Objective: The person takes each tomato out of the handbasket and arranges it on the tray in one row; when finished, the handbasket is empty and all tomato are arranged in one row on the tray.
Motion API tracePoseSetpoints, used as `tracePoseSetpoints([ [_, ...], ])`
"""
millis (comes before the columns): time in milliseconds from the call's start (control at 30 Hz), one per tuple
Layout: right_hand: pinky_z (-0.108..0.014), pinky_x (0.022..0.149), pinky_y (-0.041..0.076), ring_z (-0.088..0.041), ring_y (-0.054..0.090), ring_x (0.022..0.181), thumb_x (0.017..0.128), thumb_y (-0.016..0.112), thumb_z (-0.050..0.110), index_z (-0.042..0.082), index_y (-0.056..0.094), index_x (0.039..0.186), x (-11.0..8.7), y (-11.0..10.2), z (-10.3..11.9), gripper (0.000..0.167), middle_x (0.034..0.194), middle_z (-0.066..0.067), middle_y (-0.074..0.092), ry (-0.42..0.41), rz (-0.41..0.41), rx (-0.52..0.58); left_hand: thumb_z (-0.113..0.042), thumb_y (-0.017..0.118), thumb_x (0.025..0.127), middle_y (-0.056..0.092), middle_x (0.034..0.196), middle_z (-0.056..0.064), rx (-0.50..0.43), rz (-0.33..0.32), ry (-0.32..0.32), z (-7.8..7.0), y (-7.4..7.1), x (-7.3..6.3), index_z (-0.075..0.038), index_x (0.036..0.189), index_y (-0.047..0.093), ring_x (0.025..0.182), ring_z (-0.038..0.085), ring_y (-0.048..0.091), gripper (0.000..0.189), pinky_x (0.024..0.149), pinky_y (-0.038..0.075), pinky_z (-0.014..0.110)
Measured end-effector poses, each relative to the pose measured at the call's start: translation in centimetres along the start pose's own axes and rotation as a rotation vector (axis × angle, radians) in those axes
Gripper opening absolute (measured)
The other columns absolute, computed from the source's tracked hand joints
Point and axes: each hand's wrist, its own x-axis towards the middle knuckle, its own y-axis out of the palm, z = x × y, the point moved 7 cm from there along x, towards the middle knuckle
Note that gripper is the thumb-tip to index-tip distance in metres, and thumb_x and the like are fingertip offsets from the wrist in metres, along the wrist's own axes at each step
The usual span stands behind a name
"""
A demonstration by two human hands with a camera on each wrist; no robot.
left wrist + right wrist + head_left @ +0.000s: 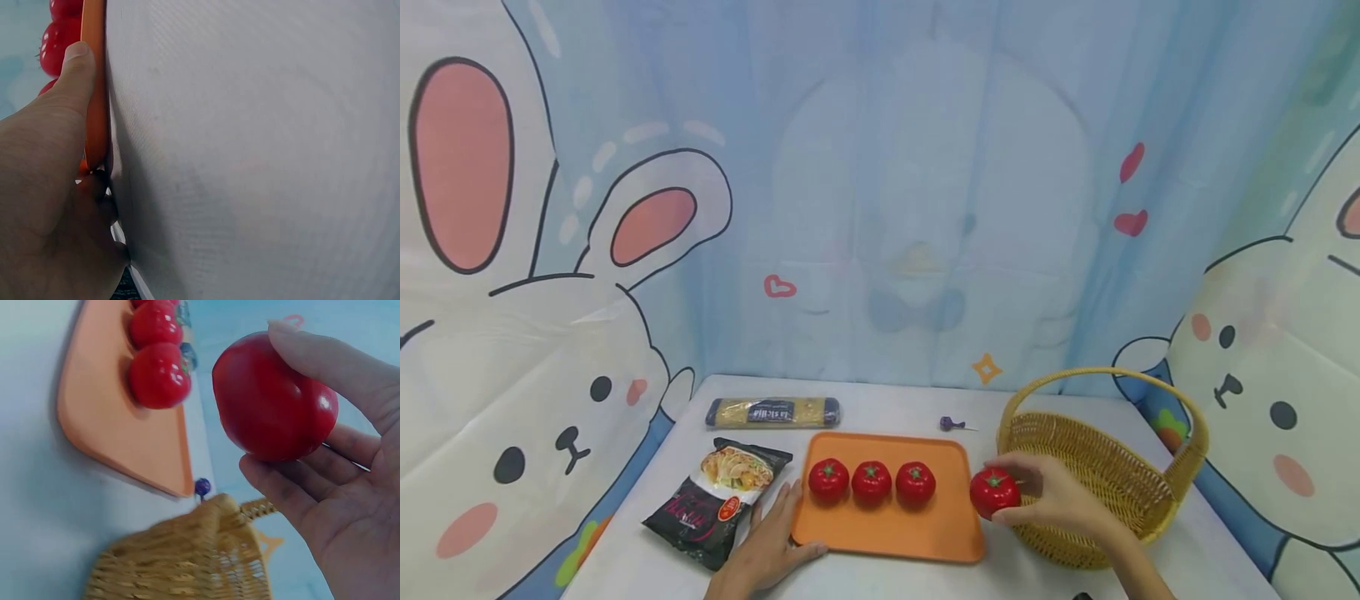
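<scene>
My right hand (pixel 1051 493) holds a red tomato (pixel 995 492) with a green top between thumb and fingers. In the right wrist view this tomato (pixel 269 400) is up off the table, beyond the tray's corner. Three more tomatoes, the nearest of them a red tomato (pixel 915 484), sit in a row on an orange tray (pixel 880 533). My left hand (pixel 766 537) rests at the tray's front left corner, its fingers fairly straight along the left side. Its thumb (pixel 78 75) lies against the front edge in the left wrist view.
A yellow wicker basket (pixel 1075 425) with a tall handle stands right of the tray, partly behind my right hand. A black noodle packet (pixel 718 500) lies at left, a spaghetti pack (pixel 773 412) at the back. A purple lollipop (pixel 951 423) lies behind the tray.
</scene>
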Motion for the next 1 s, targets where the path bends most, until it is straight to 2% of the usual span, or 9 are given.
tracePoseSetpoints([
  [233,-0.036,0.093,0.066,-0.038,0.071,0.119,0.084,0.095,0.018,-0.002,0.066,0.139,0.5,2.0,-0.4,0.065,0.135,-0.022,0.069,0.036,-0.003,0.089,-0.056,0.085,0.089,0.033,0.171,0.029,-0.001,0.011,-0.012,0.1,0.1,0.1,0.007,0.165,0.03,0.162,0.049,0.021,0.113,0.127,0.002,0.079],
  [400,-0.037,0.093,0.066,-0.033,0.073,0.116,0.084,0.095,0.018,-0.006,0.064,0.14,1.0,3.3,-0.7,0.069,0.133,-0.021,0.07,0.057,-0.025,0.119,-0.055,0.085,0.089,0.033,0.171,0.029,0.001,0.002,-0.004,0.1,0.0,0.1,0.007,0.165,0.03,0.162,0.049,0.021,0.113,0.127,0.002,0.079],
  [533,-0.038,0.093,0.066,-0.034,0.073,0.114,0.083,0.095,0.013,-0.009,0.062,0.14,1.3,4.1,-1.0,0.069,0.132,-0.023,0.07,0.045,-0.053,0.136,-0.056,0.085,0.089,0.033,0.171,0.029,0.003,0.0,-0.006,0.1,0.0,0.1,0.007,0.165,0.03,0.162,0.049,0.021,0.113,0.127,0.002,0.078],
  [633,-0.04,0.097,0.065,-0.038,0.071,0.119,0.081,0.096,0.011,-0.008,0.063,0.14,1.4,4.5,-1.4,0.07,0.133,-0.024,0.069,0.057,-0.09,0.127,-0.057,0.085,0.088,0.034,0.171,0.029,0.004,0.002,-0.011,0.2,0.1,0.1,0.007,0.165,0.03,0.162,0.049,0.02,0.114,0.127,0.002,0.078],
  [800,-0.044,0.102,0.062,-0.041,0.068,0.127,0.076,0.098,0.008,-0.003,0.065,0.14,1.7,4.9,-2.2,0.072,0.136,-0.02,0.069,0.147,-0.2,0.085,-0.057,0.085,0.088,0.034,0.171,0.028,0.005,-0.001,-0.01,0.2,0.1,0.1,0.006,0.165,0.031,0.162,0.048,0.021,0.113,0.127,0.002,0.078],
  [1000,-0.055,0.105,0.059,-0.048,0.064,0.13,0.076,0.096,0.001,-0.008,0.061,0.141,2.1,5.6,-2.3,0.074,0.138,-0.026,0.066,0.184,-0.31,0.011,-0.056,0.085,0.088,0.034,0.17,0.029,0.002,-0.012,0.005,0.0,0.1,0.0,0.006,0.165,0.033,0.162,0.049,0.022,0.111,0.127,0.003,0.078],
])
